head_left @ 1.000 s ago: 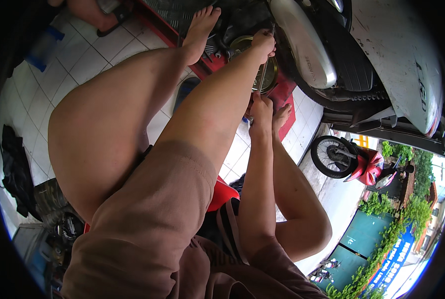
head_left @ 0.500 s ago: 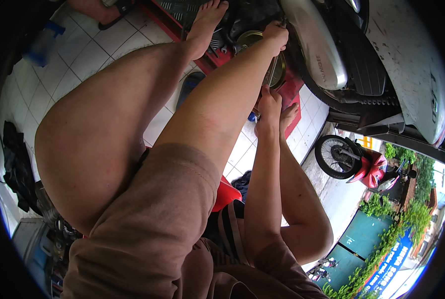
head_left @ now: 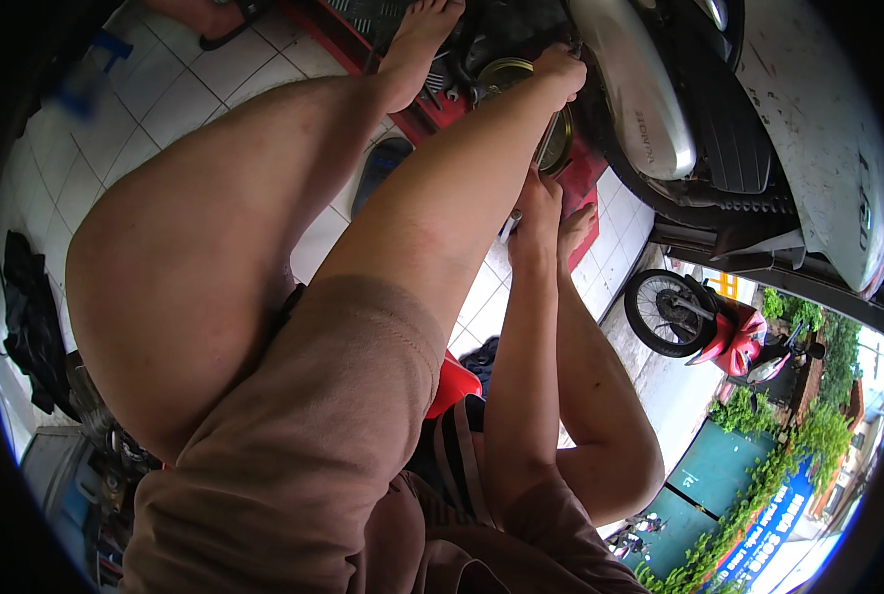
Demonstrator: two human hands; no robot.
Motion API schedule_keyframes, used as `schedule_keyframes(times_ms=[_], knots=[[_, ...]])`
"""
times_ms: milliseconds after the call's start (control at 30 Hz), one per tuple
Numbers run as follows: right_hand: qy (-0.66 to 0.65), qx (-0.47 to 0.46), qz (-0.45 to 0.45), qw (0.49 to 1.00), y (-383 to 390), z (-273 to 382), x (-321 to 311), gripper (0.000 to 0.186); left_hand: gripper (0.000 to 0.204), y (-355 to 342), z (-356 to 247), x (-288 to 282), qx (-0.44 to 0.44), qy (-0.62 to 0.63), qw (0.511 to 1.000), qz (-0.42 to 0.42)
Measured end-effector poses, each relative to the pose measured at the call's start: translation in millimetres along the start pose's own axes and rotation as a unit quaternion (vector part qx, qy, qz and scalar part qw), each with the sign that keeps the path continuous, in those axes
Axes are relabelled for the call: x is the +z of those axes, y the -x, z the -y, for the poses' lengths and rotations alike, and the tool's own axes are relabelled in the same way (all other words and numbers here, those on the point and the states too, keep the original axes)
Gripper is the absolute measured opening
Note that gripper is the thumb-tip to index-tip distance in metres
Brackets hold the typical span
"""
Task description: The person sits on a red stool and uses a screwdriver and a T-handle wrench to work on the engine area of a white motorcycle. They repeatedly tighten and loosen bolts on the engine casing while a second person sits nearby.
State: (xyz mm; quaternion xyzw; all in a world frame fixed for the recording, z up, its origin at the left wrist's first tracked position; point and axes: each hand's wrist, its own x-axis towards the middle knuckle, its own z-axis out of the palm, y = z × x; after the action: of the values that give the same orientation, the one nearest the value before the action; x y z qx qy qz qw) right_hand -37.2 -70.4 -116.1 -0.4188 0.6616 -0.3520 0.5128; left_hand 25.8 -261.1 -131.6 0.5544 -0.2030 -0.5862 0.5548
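My left hand (head_left: 561, 71) reaches far forward, closed around the upper part of a slim metal bar (head_left: 543, 147) beside the motorbike's silver exhaust cover (head_left: 648, 124). My right hand (head_left: 537, 206) is closed on the bar's lower end, nearer me. Which kind of tool it is, I cannot tell, since my hands and left forearm hide much of it. A round gold-coloured tin (head_left: 561, 148) sits under the bar, partly behind my left forearm. Beside my right hand a short silver cylindrical piece (head_left: 510, 224) shows; whether I hold it is unclear.
Wrenches (head_left: 452, 96) lie on a red-edged work platform (head_left: 412, 121) by my left foot. A dark slipper (head_left: 380, 170) rests on white floor tiles (head_left: 179, 84). The motorbike's wheel (head_left: 650, 206) stands close on the right; a red motorbike (head_left: 734, 337) is parked outside.
Both hands stay on the bar, and my left hand has shifted slightly right. The silver piece beside my right hand shows more plainly now. The view has tilted a little.
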Motion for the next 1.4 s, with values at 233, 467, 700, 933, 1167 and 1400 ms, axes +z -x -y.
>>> schedule_keyframes(times_ms=[233, 467, 700, 933, 1167, 1400], knots=[[-0.006, 0.006, 0.005, 1.000, -6, -5, -5, 0.028, 0.031, 15, 1, 1, 0.044, -0.011, 0.997, -0.064], [-0.023, 0.027, 0.029, 0.999, -5, -32, -7, 0.035, 0.019, 4, 19, -17, 0.065, 0.112, 0.990, -0.046], [-0.082, 0.039, 0.045, 0.995, -8, -46, -3, 0.034, 0.015, -21, 12, -21, 0.042, 0.088, 0.994, -0.049], [-0.092, 0.046, 0.063, 0.993, -20, -45, -15, 0.035, 0.006, -48, 1, -21, -0.101, 0.178, 0.979, 0.001], [-0.097, 0.038, 0.048, 0.993, -20, -38, -24, 0.034, 0.007, -68, 7, -1, -0.096, 0.119, 0.978, 0.145], [-0.112, 0.032, 0.041, 0.992, -22, -37, -38, 0.032, 0.010, -66, 1, 21, -0.091, 0.126, 0.973, 0.170]])
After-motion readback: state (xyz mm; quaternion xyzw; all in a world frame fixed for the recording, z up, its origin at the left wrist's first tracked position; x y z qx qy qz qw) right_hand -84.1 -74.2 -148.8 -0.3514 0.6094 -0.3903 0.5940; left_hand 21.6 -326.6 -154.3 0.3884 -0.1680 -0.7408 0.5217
